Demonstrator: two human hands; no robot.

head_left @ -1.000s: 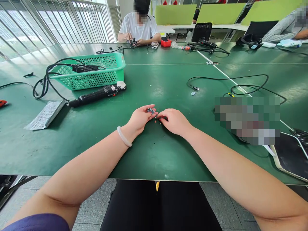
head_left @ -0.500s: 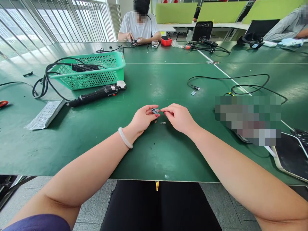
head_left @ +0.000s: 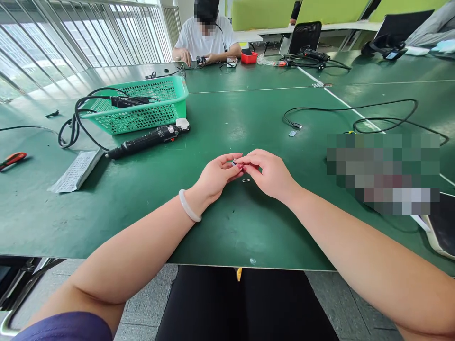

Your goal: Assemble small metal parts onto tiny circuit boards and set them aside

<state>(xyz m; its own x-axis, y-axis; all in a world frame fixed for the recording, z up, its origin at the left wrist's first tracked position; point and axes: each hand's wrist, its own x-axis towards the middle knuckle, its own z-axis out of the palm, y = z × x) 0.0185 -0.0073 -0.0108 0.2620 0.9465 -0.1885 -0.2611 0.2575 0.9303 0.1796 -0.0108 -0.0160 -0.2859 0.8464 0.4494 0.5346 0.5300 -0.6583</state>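
Note:
Between its thumb and fingers, my left hand (head_left: pixel 214 178) grips a small dark part (head_left: pixel 234 163), mostly hidden behind the fingertips. My right hand (head_left: pixel 269 173) is pinched together, its fingertips touching those of my left hand at the part. Whether the right fingers hold a piece of their own is too small to tell. A tiny pale rectangular piece (head_left: pixel 246 180) lies on the green table (head_left: pixel 213 237) just below the hands.
A black electric screwdriver (head_left: pixel 147 141) lies before a green basket (head_left: pixel 142 106) with cables. Left are a paper-covered block (head_left: pixel 76 171) and red-handled tool (head_left: pixel 13 160). A black cable (head_left: pixel 330 109) and blurred object (head_left: pixel 380 173) lie right. A person (head_left: pixel 206 40) sits opposite.
My right hand has moved left until its fingertips meet my left hand's, and the small part is now mostly covered. The whole view has shifted slightly.

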